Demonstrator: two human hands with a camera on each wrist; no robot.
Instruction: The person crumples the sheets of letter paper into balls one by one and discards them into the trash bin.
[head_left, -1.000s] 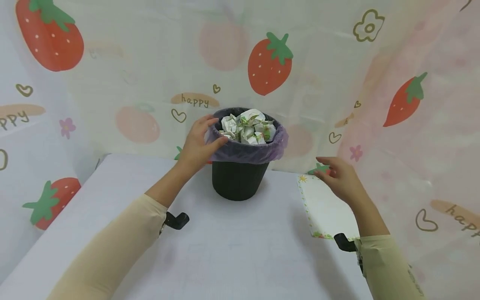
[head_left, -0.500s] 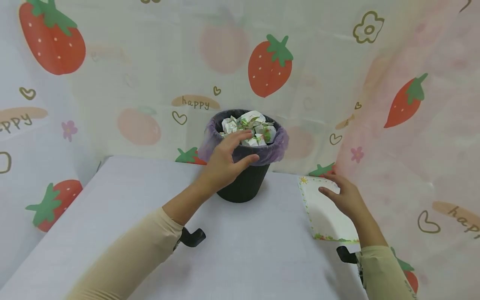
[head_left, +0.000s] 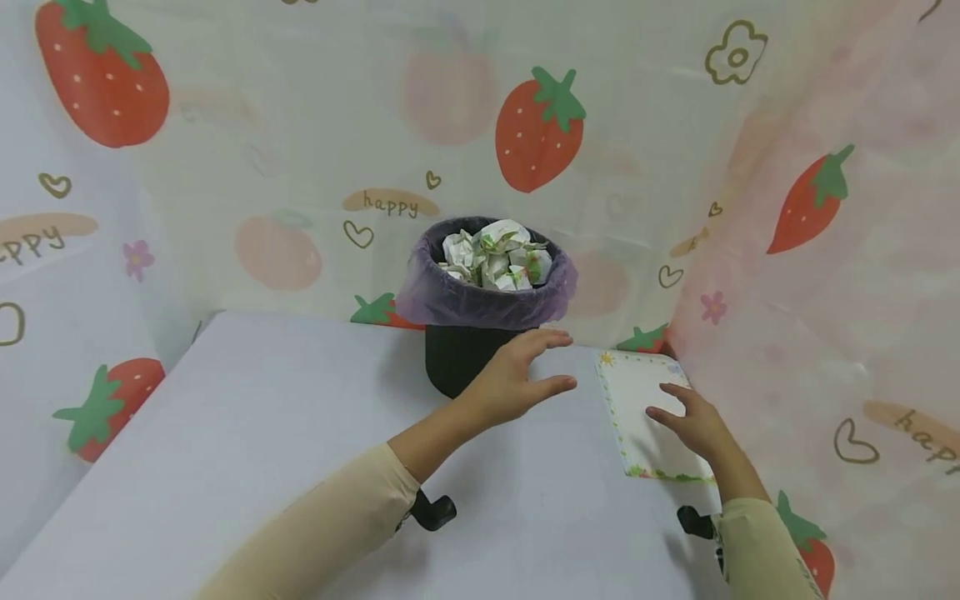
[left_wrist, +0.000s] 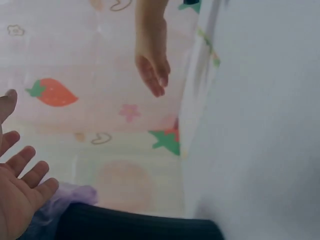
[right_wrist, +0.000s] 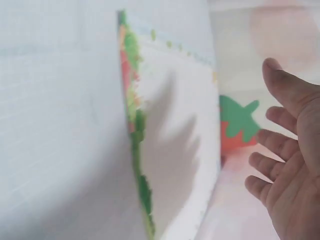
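A sheet of paper point(head_left: 652, 417) with a flowery printed border lies at the right of the table. Above it hovers my right hand point(head_left: 701, 425), fingers spread and holding nothing; its shadow falls on the sheet in the right wrist view. My left hand point(head_left: 510, 379) hangs in the air in front of the black bin point(head_left: 453, 358), between bin and paper, its fingers extended and the palm bare. Crumpled paper balls point(head_left: 495, 250) fill the bin up to its rim, inside a purple bag point(head_left: 487, 307) folded over the edge. Part of the bin's base is hidden behind my left hand.
A white cloth covers the table point(head_left: 262, 433). Behind and to the right hangs a curtain point(head_left: 637, 125) printed with strawberries, hearts and flowers. A black wrist mount point(head_left: 435, 510) juts out below the left sleeve.
From the bin's left rim, my left hand has crossed in front of the bin to the right and down. My right hand has lowered slightly over the paper.
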